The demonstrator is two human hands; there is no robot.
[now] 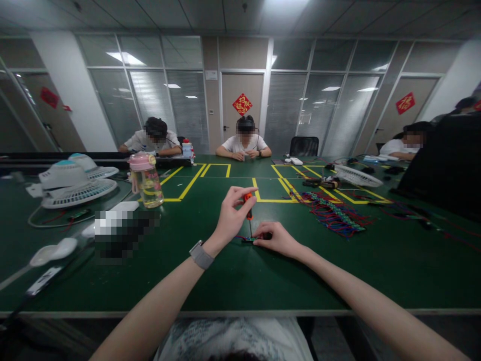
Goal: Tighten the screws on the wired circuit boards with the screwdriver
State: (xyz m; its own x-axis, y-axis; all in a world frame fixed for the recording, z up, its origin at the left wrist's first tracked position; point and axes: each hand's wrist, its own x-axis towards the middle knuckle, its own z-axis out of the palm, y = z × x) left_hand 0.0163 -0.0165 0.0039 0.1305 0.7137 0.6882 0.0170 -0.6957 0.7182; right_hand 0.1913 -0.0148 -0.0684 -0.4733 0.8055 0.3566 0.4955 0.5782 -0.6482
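Two hands at centre: left hand and right hand. One orange-handled screwdriver, one small circuit board. One wristwatch. One pink-lidded water bottle. Three white fan heads: two stacked at left and one at right. One bundle of red-and-blue wired connectors (individual pieces too small to count). Three seated people at the far side of the green table. Three red door decorations.
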